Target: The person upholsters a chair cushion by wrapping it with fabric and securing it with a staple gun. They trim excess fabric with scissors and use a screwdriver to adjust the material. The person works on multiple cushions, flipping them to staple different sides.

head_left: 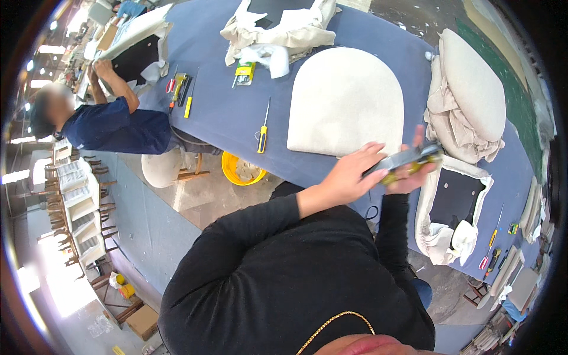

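Note:
My right hand is wrapped under a yellow and dark grey hand tool, which looks like a staple gun, blurred by motion. From the other side my left hand grips its near-left end between thumb and fingers. The tool is held above the table's near edge. Just beyond my hands a cream, round-ended padded seat panel lies flat on the blue-grey table. Left of this panel lies a screwdriver with a yellow handle.
Right of my hands stand a cream cushion stack and an upholstered frame with a black underside. Another cream piece lies at the far edge. A yellow bucket stands below the table. At left, a co-worker handles another frame.

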Demonstrator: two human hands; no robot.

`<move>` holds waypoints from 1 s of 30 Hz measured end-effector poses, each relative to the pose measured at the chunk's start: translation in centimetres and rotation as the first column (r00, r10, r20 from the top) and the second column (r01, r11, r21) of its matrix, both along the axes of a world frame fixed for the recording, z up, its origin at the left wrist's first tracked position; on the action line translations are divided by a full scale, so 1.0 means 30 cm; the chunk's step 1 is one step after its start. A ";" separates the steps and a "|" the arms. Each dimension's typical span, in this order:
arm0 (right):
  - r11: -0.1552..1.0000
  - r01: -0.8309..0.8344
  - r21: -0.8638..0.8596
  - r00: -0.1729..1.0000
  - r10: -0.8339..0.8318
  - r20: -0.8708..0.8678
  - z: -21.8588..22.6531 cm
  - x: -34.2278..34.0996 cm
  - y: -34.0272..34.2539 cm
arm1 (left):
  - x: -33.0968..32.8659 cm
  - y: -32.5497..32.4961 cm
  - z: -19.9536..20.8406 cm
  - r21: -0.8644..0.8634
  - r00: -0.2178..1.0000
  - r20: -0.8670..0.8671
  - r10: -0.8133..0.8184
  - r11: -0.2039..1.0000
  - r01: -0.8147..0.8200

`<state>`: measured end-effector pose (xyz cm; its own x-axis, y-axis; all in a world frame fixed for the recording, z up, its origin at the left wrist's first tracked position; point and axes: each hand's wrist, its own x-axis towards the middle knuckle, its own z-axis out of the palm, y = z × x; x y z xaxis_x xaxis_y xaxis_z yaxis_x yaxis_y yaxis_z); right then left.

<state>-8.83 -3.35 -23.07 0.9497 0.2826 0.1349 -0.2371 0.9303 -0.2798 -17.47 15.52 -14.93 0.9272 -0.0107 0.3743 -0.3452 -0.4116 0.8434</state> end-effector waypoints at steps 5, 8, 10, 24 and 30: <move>0.968 0.139 -0.211 0.989 -0.144 -0.010 0.089 -0.014 0.037 | 0.167 0.011 0.010 -0.162 0.949 -0.214 -0.232 0.966 0.200; 0.945 0.106 -0.310 0.968 -0.170 -0.185 0.075 -0.035 -0.112 | 0.134 0.100 -0.195 -0.469 0.752 -0.379 -0.539 0.812 0.346; 0.771 0.116 -0.627 0.896 -0.354 -0.270 0.014 -0.092 -0.226 | 0.118 0.186 -0.338 0.200 0.814 -0.459 -0.357 0.851 0.486; -0.264 -0.343 -0.901 0.701 -0.711 -0.059 -0.263 -0.883 -0.040 | 0.356 0.358 -0.390 0.917 0.846 -0.109 -0.523 0.275 0.288; -0.243 -0.258 -0.935 0.774 -0.632 -0.049 -0.212 -0.798 -0.022 | 0.738 0.356 -0.034 0.882 0.955 -0.052 -0.292 0.436 0.181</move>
